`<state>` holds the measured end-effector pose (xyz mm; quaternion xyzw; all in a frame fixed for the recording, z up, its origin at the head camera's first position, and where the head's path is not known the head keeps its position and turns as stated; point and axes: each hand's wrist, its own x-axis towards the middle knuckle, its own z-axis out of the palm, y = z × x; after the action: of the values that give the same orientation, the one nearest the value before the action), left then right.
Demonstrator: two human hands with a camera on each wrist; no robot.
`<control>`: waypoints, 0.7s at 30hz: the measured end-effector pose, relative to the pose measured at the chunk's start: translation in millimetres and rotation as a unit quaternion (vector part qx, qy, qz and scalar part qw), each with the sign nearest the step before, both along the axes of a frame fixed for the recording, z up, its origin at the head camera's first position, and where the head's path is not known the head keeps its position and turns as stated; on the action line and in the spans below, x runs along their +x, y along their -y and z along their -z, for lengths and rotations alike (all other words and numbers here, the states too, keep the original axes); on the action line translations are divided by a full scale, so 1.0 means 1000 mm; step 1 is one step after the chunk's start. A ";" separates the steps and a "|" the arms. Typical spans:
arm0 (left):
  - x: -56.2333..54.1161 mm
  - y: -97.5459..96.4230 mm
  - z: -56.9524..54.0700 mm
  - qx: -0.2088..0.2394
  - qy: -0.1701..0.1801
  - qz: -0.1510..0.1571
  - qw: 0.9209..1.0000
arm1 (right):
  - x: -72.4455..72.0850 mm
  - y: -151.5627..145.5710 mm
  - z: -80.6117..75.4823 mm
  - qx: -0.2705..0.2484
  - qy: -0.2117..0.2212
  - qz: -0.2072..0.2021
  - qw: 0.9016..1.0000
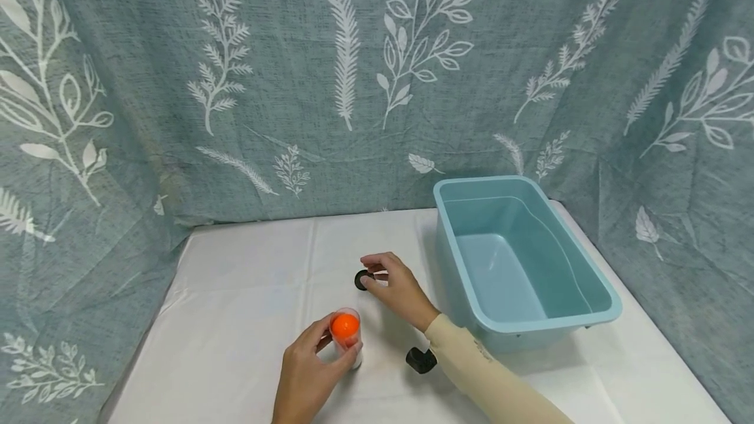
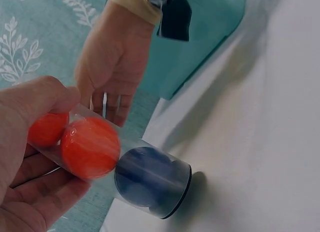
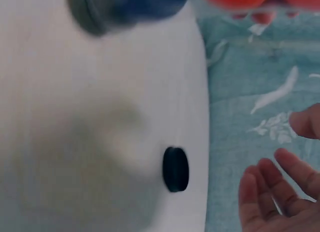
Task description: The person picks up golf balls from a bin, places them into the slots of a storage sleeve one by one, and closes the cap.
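My left hand (image 1: 309,362) grips a clear tube (image 2: 176,182) near its upper end, thumb on one side and fingers on the other. Inside the tube, two orange balls (image 2: 90,148) sit above a dark blue ball (image 2: 142,177). The tube stands roughly upright in the head view, its lower end at or just over the white table. A round black cap (image 3: 175,169) lies on the table beyond the tube. Just above the cap hovers my right hand (image 1: 397,285), fingers loosely bent and holding nothing; the right wrist view shows a gap between them.
To the right stands a deep teal plastic bin (image 1: 465,260) on the white-covered table (image 1: 247,319). A patterned grey-green curtain (image 1: 283,70) hangs behind and along both sides. A black device (image 1: 421,360) shows below the right sleeve (image 1: 471,358).
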<state>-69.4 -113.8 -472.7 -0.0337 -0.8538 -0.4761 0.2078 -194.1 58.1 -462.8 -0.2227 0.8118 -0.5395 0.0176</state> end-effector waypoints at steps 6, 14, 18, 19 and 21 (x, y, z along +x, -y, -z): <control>0.002 -0.001 0.004 0.011 0.005 -0.004 1.000 | -0.012 0.006 0.013 0.123 -0.036 0.004 0.992; 0.004 -0.003 0.007 0.008 0.027 -0.007 1.000 | -0.023 0.016 0.025 0.295 -0.104 0.060 0.948; 0.005 -0.005 0.007 0.004 0.046 -0.014 0.999 | -0.026 0.020 0.024 0.330 -0.111 0.057 0.936; 0.005 -0.005 0.007 0.001 0.050 -0.018 0.999 | -0.026 0.021 0.024 0.338 -0.111 0.052 0.933; 0.006 -0.006 0.008 -0.006 0.055 -0.026 0.998 | -0.027 0.024 0.025 0.353 -0.117 0.040 0.928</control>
<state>-63.6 -108.3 -480.8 0.0134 -0.8674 -0.4665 0.1725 -221.1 33.9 -487.9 -0.2307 0.9543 -0.1889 -0.0215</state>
